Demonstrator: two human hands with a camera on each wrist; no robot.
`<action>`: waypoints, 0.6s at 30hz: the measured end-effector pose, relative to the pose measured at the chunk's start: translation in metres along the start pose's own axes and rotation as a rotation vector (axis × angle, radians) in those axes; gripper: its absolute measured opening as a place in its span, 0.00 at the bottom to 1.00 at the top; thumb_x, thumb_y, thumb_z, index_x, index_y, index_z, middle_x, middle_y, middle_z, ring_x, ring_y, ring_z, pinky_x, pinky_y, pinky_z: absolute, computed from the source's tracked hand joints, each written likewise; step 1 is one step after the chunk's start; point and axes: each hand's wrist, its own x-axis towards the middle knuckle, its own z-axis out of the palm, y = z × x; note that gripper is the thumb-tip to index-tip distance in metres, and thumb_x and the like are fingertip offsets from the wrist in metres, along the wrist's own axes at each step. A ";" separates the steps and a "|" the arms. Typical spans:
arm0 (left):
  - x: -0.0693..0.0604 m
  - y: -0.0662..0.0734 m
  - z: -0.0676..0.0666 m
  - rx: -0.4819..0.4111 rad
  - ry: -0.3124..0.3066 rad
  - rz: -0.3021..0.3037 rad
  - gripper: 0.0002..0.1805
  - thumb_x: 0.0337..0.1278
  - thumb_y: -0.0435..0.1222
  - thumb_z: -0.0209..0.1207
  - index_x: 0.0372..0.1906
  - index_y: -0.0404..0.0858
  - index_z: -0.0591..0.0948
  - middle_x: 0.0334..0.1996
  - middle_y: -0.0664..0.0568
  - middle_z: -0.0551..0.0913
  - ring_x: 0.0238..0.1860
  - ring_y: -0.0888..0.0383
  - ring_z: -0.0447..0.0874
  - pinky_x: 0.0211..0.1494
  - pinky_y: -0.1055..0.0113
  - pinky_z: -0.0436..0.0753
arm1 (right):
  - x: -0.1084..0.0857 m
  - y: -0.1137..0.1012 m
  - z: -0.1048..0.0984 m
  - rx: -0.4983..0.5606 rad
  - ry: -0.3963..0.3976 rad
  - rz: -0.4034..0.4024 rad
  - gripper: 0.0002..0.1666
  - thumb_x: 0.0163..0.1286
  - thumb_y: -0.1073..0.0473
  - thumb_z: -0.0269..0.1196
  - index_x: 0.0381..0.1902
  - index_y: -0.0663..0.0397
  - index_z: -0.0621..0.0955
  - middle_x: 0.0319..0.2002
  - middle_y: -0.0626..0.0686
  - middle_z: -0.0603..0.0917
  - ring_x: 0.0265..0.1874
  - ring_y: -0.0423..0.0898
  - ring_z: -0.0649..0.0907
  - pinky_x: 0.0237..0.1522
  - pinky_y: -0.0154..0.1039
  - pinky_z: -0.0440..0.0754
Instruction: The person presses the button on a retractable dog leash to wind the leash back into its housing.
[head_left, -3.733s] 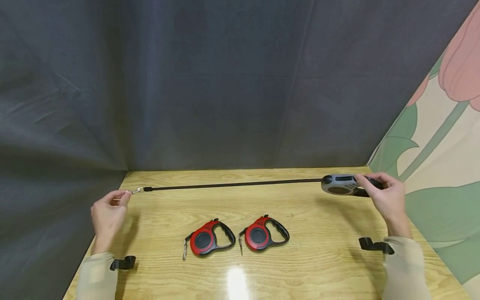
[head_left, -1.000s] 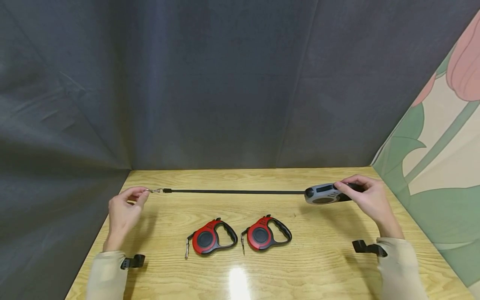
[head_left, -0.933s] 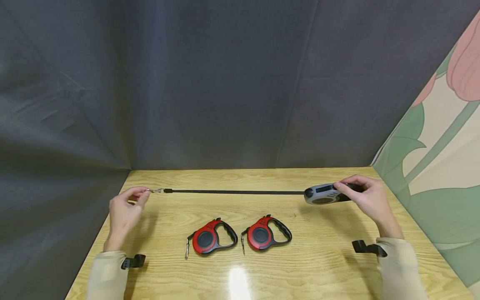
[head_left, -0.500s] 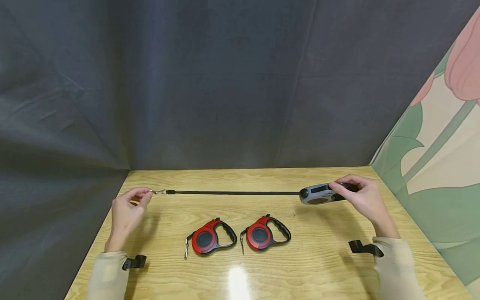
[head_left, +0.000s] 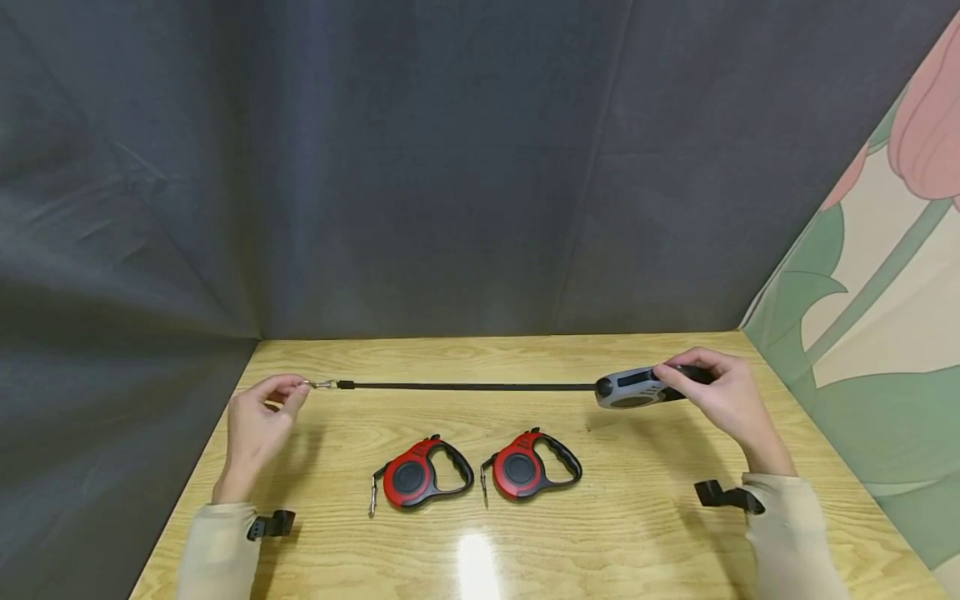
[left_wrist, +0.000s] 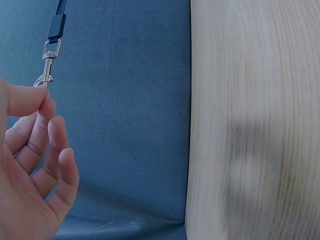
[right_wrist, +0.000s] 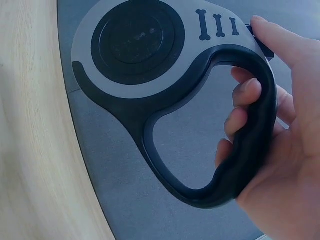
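Observation:
My right hand [head_left: 716, 400] grips the black handle of a grey retractable dog leash [right_wrist: 135, 85], fingers curled through its loop and thumb on the button at the top. From its nose a black strap [head_left: 472, 387] runs taut and nearly level to the left, above the table. At the strap's far end is a metal snap hook [left_wrist: 48, 65], its tip pinched between the thumb and forefinger of my left hand [head_left: 258, 425]. The other left fingers are loosely bent. Two red retractable leashes [head_left: 408, 477] lie side by side on the table, clips to their left.
The light wooden table [head_left: 615, 542] meets a dark grey cloth backdrop [head_left: 450, 208] behind and at the left. At the right stands a panel with a tulip print [head_left: 892, 333]. Each forearm wears a black wrist mount [head_left: 727, 497].
Both hands have come closer together, the left moving right and the right moving left. The stretch of strap between them is shorter. The two red leashes stay in place.

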 end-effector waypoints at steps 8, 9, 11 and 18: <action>-0.001 0.009 -0.002 -0.009 -0.019 -0.003 0.04 0.66 0.33 0.70 0.39 0.36 0.92 0.30 0.45 0.89 0.30 0.79 0.77 0.34 0.82 0.74 | 0.000 -0.007 0.002 0.026 -0.009 -0.015 0.06 0.69 0.60 0.75 0.40 0.57 0.90 0.33 0.30 0.88 0.26 0.34 0.82 0.27 0.30 0.79; -0.001 0.009 -0.002 -0.006 -0.019 -0.004 0.04 0.66 0.33 0.70 0.39 0.36 0.91 0.30 0.46 0.89 0.30 0.79 0.77 0.34 0.82 0.74 | 0.001 -0.008 0.003 0.026 -0.010 -0.015 0.06 0.69 0.60 0.75 0.40 0.57 0.90 0.33 0.30 0.88 0.26 0.34 0.82 0.27 0.31 0.79; -0.001 0.009 -0.002 0.000 -0.020 -0.001 0.04 0.66 0.33 0.70 0.39 0.36 0.91 0.29 0.47 0.88 0.30 0.79 0.77 0.34 0.82 0.74 | 0.001 -0.008 0.004 0.027 -0.014 -0.015 0.06 0.69 0.60 0.75 0.40 0.57 0.90 0.33 0.29 0.88 0.26 0.34 0.82 0.27 0.31 0.79; 0.000 0.010 0.000 0.003 -0.041 0.036 0.04 0.66 0.33 0.70 0.38 0.36 0.91 0.29 0.47 0.89 0.30 0.79 0.77 0.34 0.82 0.75 | 0.000 -0.010 0.009 0.021 -0.039 -0.020 0.06 0.71 0.59 0.73 0.42 0.56 0.90 0.35 0.29 0.88 0.28 0.35 0.83 0.29 0.31 0.80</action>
